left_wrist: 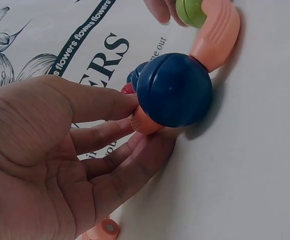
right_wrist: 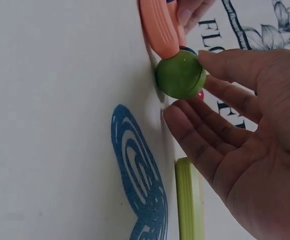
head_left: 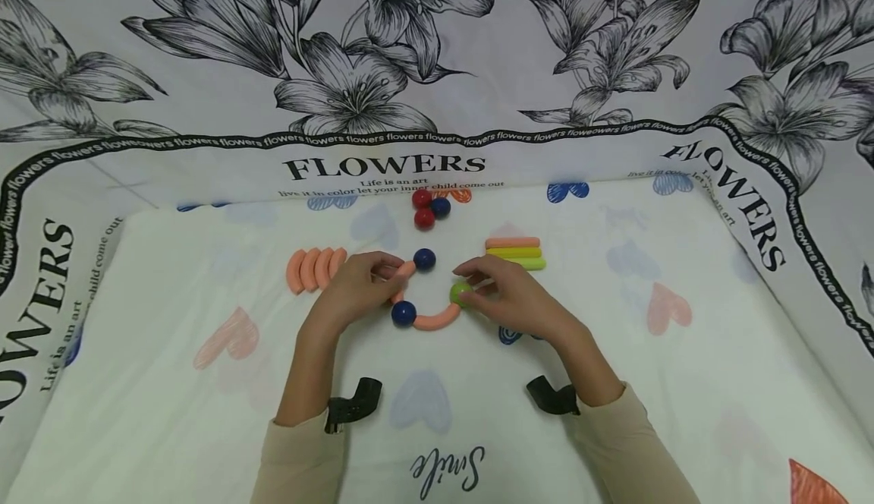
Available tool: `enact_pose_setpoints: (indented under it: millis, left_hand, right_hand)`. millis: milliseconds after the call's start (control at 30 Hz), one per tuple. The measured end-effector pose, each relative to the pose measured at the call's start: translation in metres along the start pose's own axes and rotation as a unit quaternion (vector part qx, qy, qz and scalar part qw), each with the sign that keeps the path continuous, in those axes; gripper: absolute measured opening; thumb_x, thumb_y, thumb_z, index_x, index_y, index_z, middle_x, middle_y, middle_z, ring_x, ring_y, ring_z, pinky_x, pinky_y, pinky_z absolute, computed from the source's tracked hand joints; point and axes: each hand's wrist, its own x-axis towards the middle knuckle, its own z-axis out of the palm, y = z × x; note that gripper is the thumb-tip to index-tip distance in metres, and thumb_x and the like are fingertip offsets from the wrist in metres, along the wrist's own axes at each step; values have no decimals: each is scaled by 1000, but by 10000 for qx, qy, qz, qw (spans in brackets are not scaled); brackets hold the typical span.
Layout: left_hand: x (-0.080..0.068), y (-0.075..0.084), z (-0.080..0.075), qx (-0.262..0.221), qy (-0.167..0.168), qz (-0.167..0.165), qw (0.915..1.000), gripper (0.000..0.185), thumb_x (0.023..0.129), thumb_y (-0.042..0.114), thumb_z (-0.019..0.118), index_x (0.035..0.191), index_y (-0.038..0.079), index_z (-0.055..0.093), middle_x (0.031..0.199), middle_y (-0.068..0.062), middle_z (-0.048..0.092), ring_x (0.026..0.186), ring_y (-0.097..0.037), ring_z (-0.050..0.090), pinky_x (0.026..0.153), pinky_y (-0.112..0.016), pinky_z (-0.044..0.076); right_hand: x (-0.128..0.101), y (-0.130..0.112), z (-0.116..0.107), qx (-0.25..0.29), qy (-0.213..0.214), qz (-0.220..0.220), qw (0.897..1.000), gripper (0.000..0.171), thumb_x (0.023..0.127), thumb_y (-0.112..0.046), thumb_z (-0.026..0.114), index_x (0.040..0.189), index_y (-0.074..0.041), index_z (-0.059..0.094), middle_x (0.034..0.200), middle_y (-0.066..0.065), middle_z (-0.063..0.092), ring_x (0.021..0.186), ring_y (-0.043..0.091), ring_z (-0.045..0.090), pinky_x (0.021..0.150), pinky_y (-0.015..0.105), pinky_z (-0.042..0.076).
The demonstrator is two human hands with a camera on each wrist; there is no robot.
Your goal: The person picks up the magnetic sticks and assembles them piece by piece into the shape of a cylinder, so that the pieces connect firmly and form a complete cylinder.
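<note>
My left hand (head_left: 360, 285) pinches an orange curved stick (head_left: 407, 269) between thumb and fingers. That stick runs between two dark blue balls, the upper one (head_left: 425, 259) and the lower one (left_wrist: 175, 90). From the lower blue ball another orange curved stick (head_left: 437, 320) reaches to a green ball (head_left: 460, 294), so the pieces form an arc with a gap at upper right. My right hand (head_left: 512, 291) has its thumb on the green ball and its index finger behind it; the other fingers are spread apart from the ball. The index fingertip's contact is partly hidden.
Several orange curved sticks (head_left: 310, 269) lie left of my left hand. Beyond my right hand are straight sticks, an orange one (head_left: 512, 243) and yellow-green ones (head_left: 514, 252). Two red balls (head_left: 424, 219) and a blue ball (head_left: 440, 207) sit farther back on the white printed cloth (head_left: 171, 428).
</note>
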Motion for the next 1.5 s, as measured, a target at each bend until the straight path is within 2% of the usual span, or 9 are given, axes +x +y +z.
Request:
enact_pose_setpoints:
  millis: [233,500,767,900,1000,1100,1233,1367,1500]
  left_hand:
    - [-3,-2,-4,36,-23,-91,9999,46,102,36,68,139,8,66,127,-12,74,107,-22,71,92,-35,56]
    - [-7,-1,-6,72,-131,-196,9997,45,101,31,69,139,7,66,126,-12,74,103,-21,70,87,-31,55]
    - [-9,2,-11,316,-63,-285,9991,43,101,43,70,123,7,76,95,-6,79,88,-17,70,79,-27,52]
    - [-14,4,-11,244,-181,-301,9991,33,100,38,72,110,7,81,82,-5,78,79,-16,71,75,-28,54]
    - [-16,5,-9,195,-308,-375,9986,28,100,35,73,102,8,82,77,-5,78,74,-15,71,73,-28,56]
    - [-17,6,-11,205,-368,-415,9982,28,100,35,73,103,8,81,78,-5,78,73,-15,71,73,-28,56]
    - [-18,6,-12,268,-459,-580,9969,29,100,36,72,105,9,80,78,-4,77,74,-14,71,74,-28,54]
    - [-19,6,-13,384,-584,-781,9945,30,99,37,72,107,10,79,79,-3,77,74,-14,72,74,-28,54]
    - [-20,7,-13,411,-678,-767,9939,31,99,38,73,108,9,79,80,-3,78,74,-13,72,74,-28,55]
  right_hand:
    - [2,0,3,-52,-110,-44,9999,35,99,-20,76,132,-12,70,128,2,73,114,18,70,103,38,60]
    - [2,-1,3,-114,-115,48,9999,35,99,-20,76,133,-13,70,128,2,72,115,17,70,102,38,60]
    - [6,1,6,-59,295,2,9995,35,100,-15,74,134,-9,69,131,5,72,118,22,71,102,41,60]
    - [4,-6,7,-356,506,286,9977,49,99,-18,75,145,-10,60,135,8,69,116,24,73,98,41,62]
    - [-1,-15,7,-673,573,617,9942,54,98,-22,77,148,-12,57,131,9,67,110,23,74,92,40,63]
    - [-3,-24,8,-846,608,914,9904,48,97,-25,78,140,-13,60,120,9,68,99,20,71,84,36,61]
    - [-5,-31,9,-870,390,1331,9865,26,98,-32,76,111,-13,64,92,5,65,79,18,61,68,31,50]
    - [-10,-35,11,-913,30,1439,9854,30,99,-37,74,86,-15,59,72,1,54,67,17,52,60,29,37]
    - [-14,-44,19,-967,-126,1295,9868,27,98,-36,75,84,-18,62,67,-2,52,64,15,52,58,28,35]
